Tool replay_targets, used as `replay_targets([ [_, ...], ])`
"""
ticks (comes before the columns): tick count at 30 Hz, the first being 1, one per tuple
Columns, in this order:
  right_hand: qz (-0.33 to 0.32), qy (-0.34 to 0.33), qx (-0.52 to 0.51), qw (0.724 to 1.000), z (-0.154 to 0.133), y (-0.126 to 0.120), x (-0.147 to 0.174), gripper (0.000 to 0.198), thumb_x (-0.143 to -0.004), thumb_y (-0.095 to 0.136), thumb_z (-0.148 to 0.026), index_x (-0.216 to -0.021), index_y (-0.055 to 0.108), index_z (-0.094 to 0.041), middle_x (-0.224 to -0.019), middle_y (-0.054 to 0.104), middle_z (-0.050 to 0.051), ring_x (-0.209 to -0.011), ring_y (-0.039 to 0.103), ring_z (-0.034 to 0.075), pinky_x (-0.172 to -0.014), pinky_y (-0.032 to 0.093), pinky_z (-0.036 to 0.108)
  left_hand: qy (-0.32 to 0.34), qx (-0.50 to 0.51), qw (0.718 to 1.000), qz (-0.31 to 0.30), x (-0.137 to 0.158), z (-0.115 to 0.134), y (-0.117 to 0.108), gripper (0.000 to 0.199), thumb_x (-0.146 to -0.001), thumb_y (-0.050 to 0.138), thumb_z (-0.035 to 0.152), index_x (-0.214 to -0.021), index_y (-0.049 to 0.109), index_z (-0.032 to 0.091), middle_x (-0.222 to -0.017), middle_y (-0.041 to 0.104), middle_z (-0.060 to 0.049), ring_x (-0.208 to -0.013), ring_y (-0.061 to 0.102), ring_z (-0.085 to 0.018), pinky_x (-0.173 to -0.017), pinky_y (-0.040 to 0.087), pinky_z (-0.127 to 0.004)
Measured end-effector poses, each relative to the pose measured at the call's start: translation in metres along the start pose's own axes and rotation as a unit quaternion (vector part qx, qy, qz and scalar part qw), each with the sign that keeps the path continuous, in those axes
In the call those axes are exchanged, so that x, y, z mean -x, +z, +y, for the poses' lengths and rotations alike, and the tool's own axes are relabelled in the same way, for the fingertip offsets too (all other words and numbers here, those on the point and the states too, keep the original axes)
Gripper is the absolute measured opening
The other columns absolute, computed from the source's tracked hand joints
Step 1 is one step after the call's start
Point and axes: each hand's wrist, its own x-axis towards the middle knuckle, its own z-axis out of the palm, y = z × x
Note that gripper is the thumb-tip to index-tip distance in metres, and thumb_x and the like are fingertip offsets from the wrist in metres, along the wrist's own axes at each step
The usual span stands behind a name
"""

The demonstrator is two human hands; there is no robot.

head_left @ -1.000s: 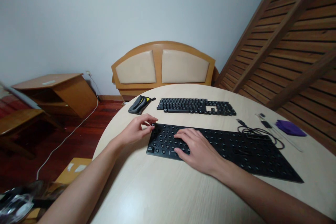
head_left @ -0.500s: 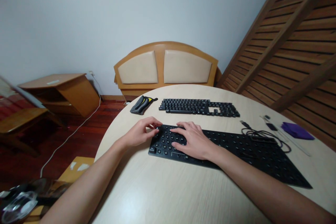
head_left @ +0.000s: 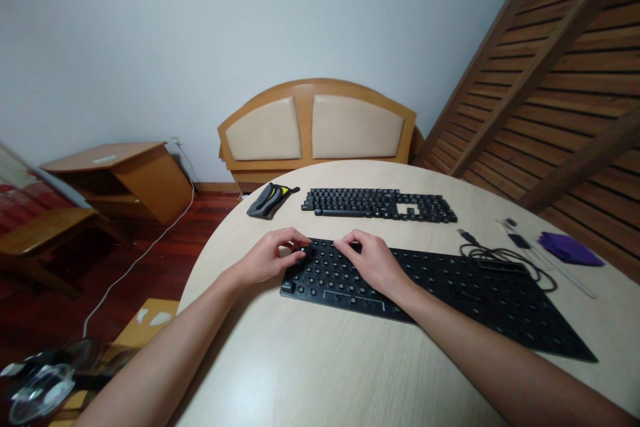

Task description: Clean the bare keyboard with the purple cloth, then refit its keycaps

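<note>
A black keyboard (head_left: 345,303) lies on the table with most of its keycaps off, so its switches stand bare; a keycap sits at the near left corner. At its far left corner my left hand (head_left: 270,255) curls thumb and fingers together around something small and dark that I cannot make out. My right hand (head_left: 377,263) is over the keyboard's left half, thumb and fingertips pinched at the far edge; whatever they hold is hidden. Beyond the keyboard, loose black keycaps (head_left: 355,202) are laid out in keyboard order, with a gap toward the right.
A black-and-grey pouch with yellow trim (head_left: 270,201) lies at the table's far left. On the right are a coiled USB cable (head_left: 500,257), thin tools (head_left: 565,273) and a folded purple cloth (head_left: 570,248). The round table (head_left: 280,360) ends near my left arm.
My right hand has drawn its spread fingers together into a pinch at the keyboard's far edge. My left hand stays at the far left corner, barely moved.
</note>
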Motion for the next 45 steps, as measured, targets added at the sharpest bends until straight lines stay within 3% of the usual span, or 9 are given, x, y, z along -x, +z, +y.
replay_targets([
  [3,0.004,-0.030,0.013,0.999,0.000,0.001,0.001,0.036,-0.101,0.042,-0.033,-0.078,0.066,-0.019,-0.085,0.073,0.006,-0.084,0.067,0.022,-0.081,0.049,0.036,-0.001,0.019,1.000,0.006,0.000,0.001,0.004,0.017,-0.088,0.065,0.023,-0.104,0.069,0.020,-0.104,0.070,-0.008,-0.096,0.065,-0.021,-0.086,0.054,-0.037],
  [7,0.005,-0.111,0.049,0.993,-0.006,0.000,0.008,0.014,-0.094,0.055,-0.024,-0.104,0.064,-0.021,-0.100,0.072,0.005,-0.095,0.065,0.021,-0.089,0.047,0.039,0.005,0.034,0.999,0.020,0.000,0.007,0.009,0.017,-0.087,0.068,0.025,-0.103,0.068,0.020,-0.102,0.071,-0.007,-0.094,0.066,-0.021,-0.086,0.054,-0.037],
  [12,-0.034,-0.192,0.072,0.978,-0.014,-0.002,0.015,0.018,-0.087,0.068,-0.028,-0.103,0.064,-0.021,-0.098,0.072,0.005,-0.097,0.064,0.022,-0.094,0.042,0.041,0.061,0.005,0.998,0.027,0.002,0.015,0.015,0.015,-0.089,0.067,0.026,-0.104,0.066,0.020,-0.101,0.069,-0.006,-0.093,0.065,-0.019,-0.085,0.052,-0.033],
  [31,-0.037,-0.242,0.066,0.967,-0.009,-0.001,0.013,0.015,-0.090,0.068,-0.030,-0.099,0.063,-0.019,-0.091,0.071,0.003,-0.091,0.063,0.021,-0.089,0.043,0.038,0.162,-0.068,0.984,-0.005,0.003,0.020,0.007,0.018,-0.092,0.067,0.032,-0.104,0.064,0.019,-0.098,0.069,-0.005,-0.091,0.063,-0.018,-0.083,0.049,-0.032],
  [45,-0.060,-0.297,0.078,0.950,-0.010,0.000,0.015,0.010,-0.091,0.066,-0.026,-0.098,0.065,-0.019,-0.095,0.074,0.002,-0.092,0.065,0.019,-0.094,0.042,0.038,0.135,-0.070,0.986,-0.063,0.003,0.020,0.005,0.015,-0.092,0.065,0.032,-0.100,0.066,0.019,-0.099,0.071,-0.005,-0.093,0.064,-0.018,-0.086,0.047,-0.030],
])
